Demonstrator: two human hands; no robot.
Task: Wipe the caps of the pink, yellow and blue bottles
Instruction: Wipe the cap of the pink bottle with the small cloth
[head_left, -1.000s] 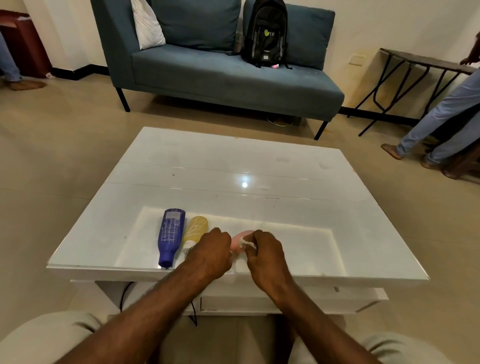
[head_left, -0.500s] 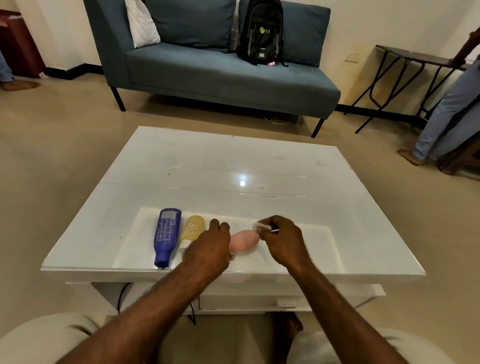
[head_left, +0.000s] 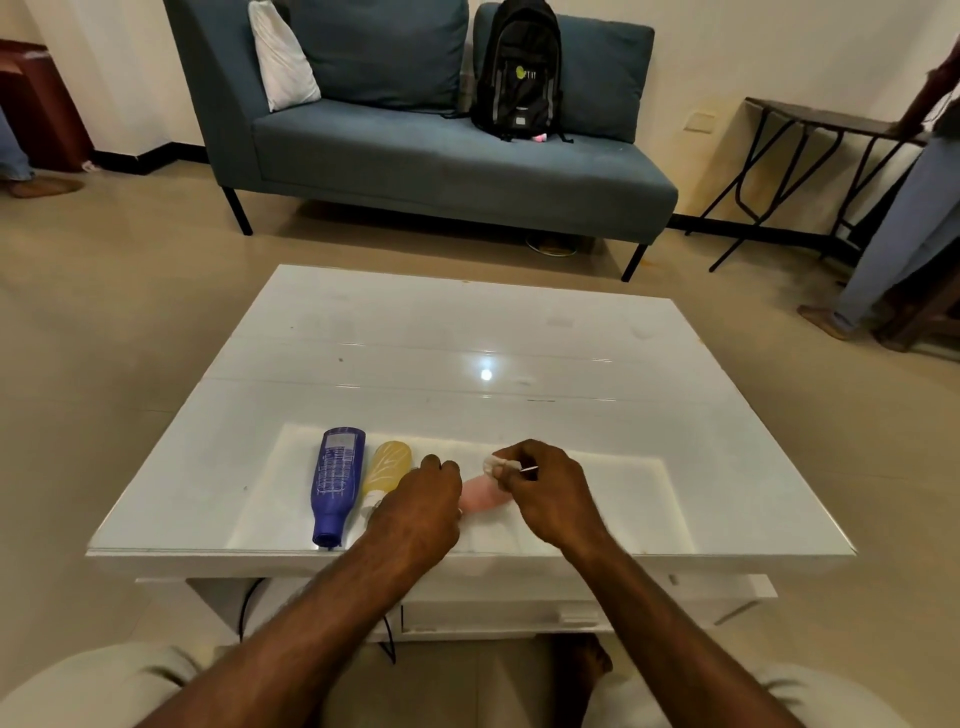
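From the head camera, three bottles lie side by side on the near part of a white table (head_left: 519, 332), caps pointing toward the near edge; the blue bottle (head_left: 336, 483) is farthest left, its cap almost at that edge; the yellow bottle (head_left: 387, 467) lies just right of it, touching or nearly so; the pink bottle (head_left: 483, 493) lies to the right again, between the two hands. The left hand (head_left: 415, 514) rests curled over the cap ends of the yellow and pink bottles, hiding both caps, so whether it grips either one I cannot tell. The right hand (head_left: 550, 493) hovers over the far end of the pink bottle, its fingers pinched on a small white wad (head_left: 493, 464) with a thin stick showing at the right. Right of the hands the table is bare to its edge, and its far half is open; beyond it stands a sofa (head_left: 441, 156).
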